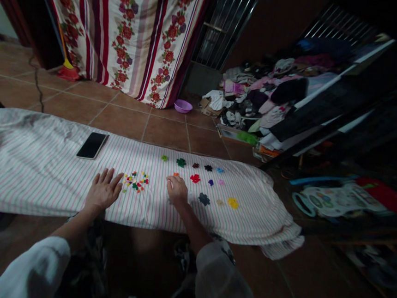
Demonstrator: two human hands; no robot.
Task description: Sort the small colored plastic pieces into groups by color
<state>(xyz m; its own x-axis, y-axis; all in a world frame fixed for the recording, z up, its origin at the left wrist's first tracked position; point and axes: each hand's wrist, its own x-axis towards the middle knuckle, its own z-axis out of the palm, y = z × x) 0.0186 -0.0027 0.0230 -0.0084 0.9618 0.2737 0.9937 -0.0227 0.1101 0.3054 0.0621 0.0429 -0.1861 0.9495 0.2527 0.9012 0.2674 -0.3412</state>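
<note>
My left hand (104, 189) lies flat on the striped cloth (57, 178), fingers spread, its fingertips beside a loose mix of small coloured pieces (136, 181) in red, yellow, green and orange. My right hand (177, 190) is closed, fingers bent down by a few orange pieces (176, 175); whatever it pinches is hidden. Single-colour clusters lie around and to its right: light green (164, 158), dark green (181, 162), red (195, 179), dark grey (204, 198), yellow (232, 203). Smaller groups in brown, black, blue, purple, pink and beige lie among them.
A phone (92, 145) rests on the cloth at the left. Beyond are a floral curtain (125, 31), a red broom (69, 72) and a purple basin (183, 106) on the tiled floor. Clothes (259, 94) are heaped at the back right; a toy-like white panel (333, 200) stands right.
</note>
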